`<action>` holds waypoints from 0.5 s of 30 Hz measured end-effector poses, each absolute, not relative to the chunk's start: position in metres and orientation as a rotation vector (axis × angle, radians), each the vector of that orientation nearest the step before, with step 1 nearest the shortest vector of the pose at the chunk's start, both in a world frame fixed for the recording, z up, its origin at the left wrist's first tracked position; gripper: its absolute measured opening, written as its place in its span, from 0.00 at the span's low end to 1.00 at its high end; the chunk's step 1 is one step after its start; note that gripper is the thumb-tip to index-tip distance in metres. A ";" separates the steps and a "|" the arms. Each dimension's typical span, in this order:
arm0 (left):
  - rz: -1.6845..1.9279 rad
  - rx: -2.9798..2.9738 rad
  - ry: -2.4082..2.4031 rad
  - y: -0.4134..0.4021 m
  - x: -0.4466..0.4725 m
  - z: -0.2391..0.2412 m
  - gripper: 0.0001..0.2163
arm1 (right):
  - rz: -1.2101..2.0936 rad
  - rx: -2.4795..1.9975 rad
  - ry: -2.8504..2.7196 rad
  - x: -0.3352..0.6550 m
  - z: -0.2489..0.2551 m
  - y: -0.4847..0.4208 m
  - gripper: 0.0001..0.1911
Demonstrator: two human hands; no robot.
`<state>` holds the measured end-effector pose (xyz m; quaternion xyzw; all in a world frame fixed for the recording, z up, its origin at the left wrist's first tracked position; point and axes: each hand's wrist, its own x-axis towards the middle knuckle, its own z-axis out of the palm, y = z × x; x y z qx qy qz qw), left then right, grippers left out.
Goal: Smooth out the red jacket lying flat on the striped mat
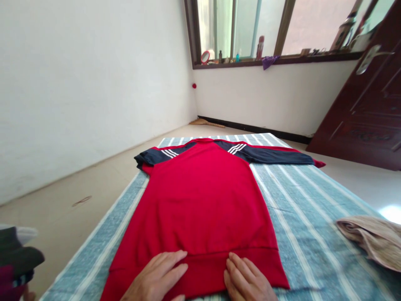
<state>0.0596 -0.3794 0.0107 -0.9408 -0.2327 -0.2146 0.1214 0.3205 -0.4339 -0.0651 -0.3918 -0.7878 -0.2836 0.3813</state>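
Note:
A red shirt with navy sleeves and white stripes lies spread flat on a blue-and-white striped cloth. Its collar points away from me and its hem is nearest me. My left hand rests flat on the hem band, fingers stretched out. My right hand lies flat on the hem just to the right, fingers together and extended. Neither hand holds anything.
A folded beige cloth lies at the right on the striped cloth. Dark folded garments are stacked at the lower left. White walls, a windowsill with small items and a brown door surround the tiled floor.

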 end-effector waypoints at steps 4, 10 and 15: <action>-0.657 -2.811 -0.778 -0.372 0.111 0.015 0.13 | -0.713 -0.998 -2.020 0.321 -0.063 -0.435 0.20; -0.374 -2.926 -0.749 -0.359 0.167 -0.012 0.16 | -0.762 -0.999 -2.032 0.323 -0.067 -0.435 0.19; -0.293 -2.919 -0.729 -0.355 0.167 -0.026 0.19 | -0.710 -0.993 -1.982 0.328 -0.064 -0.438 0.16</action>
